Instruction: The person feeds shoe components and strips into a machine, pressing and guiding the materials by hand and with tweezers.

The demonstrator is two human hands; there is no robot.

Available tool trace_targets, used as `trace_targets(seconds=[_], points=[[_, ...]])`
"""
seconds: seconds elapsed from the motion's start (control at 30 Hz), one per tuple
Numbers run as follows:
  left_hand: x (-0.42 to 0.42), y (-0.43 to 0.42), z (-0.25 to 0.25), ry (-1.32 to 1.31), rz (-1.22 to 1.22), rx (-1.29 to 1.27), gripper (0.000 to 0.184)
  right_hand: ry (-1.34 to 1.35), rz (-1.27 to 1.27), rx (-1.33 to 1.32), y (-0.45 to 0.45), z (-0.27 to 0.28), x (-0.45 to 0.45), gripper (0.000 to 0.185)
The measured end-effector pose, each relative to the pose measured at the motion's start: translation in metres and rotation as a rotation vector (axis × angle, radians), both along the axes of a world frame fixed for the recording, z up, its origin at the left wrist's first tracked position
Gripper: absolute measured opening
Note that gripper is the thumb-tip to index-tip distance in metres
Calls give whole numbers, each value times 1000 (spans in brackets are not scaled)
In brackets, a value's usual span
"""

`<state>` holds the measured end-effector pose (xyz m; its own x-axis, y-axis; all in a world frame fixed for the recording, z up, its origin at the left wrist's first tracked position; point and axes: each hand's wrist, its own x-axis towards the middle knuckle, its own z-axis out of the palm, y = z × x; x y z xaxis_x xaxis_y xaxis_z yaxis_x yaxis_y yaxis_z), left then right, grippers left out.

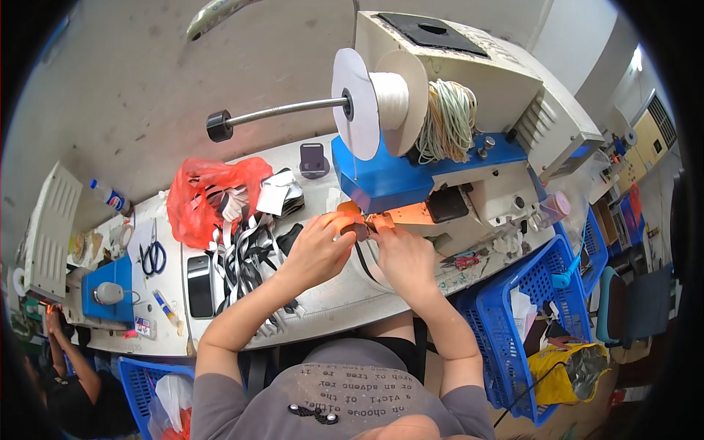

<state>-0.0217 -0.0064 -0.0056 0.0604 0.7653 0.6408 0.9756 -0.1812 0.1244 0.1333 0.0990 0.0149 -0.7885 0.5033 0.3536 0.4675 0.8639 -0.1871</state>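
My left hand (320, 246) is closed, its fingertips pinched together under the lit head of the blue and white machine (385, 180). Beside it, my right hand (405, 260) is closed too, thumb and fingertips pressed together. Both seem to grip a narrow black strap (362, 258), part of which hangs down between them. Fingers and orange glare hide its end at the machine. To the left of my left hand lies a tangled bundle of black and white straps (246, 257).
A red plastic bag (192, 194), white cards (279, 194), a phone (200, 286) and dark-blue scissors (153, 257) lie leftward. A white spool (390, 101) overhangs the machine. Blue crates (506, 323) stand low at right. Another person's arm (81, 367) shows at far left.
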Motion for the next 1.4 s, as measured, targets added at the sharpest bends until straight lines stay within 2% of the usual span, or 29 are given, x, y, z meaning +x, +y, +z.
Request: trace_targets(seconds=[0.1, 0.2, 0.27, 0.37, 0.5, 0.6, 0.63, 0.73, 0.77, 0.87, 1.0, 1.2, 1.3, 1.4], points=[[6, -6, 0, -103, 38, 70, 18, 267, -14, -162, -5, 12, 13, 20], [17, -11, 2, -275, 74, 165, 14, 628, 222, -640, -8, -8, 21, 23], [31, -9, 10, -364, 33, 256, 17, 626, 235, -790, -20, -16, 23, 22], [51, -15, 13, -585, -67, 190, 27, 788, 229, -932, -38, -17, 23, 16], [59, -27, 24, -848, -253, 85, 40, 865, 290, -940, -28, -9, 28, 7], [62, -21, 16, -927, -250, 67, 43, 900, 281, -1010, -27, -3, 17, 5], [59, -19, 14, -906, -243, 59, 43, 884, 224, -1075, -24, -12, 16, 7], [52, -14, 7, -831, -136, 40, 42, 730, 48, -967, -5, -29, 12, 11], [50, -12, 6, -686, -81, 32, 43, 798, 13, -939, -1, -38, 7, 14], [49, -4, 0, -256, 79, 5, 47, 723, -55, -825, 4, -41, 4, 16], [55, -3, -8, -34, 277, -91, 49, 624, -51, -652, 2, -35, 1, 18], [51, 3, -15, 66, 352, -68, 51, 429, -63, -569, -1, -14, -6, 21], [46, 6, -19, 73, 341, -29, 52, 512, -21, -487, 3, -28, -11, 19], [40, 8, -16, 0, 287, -32, 53, 601, -33, -594, 3, -32, -15, 18]])
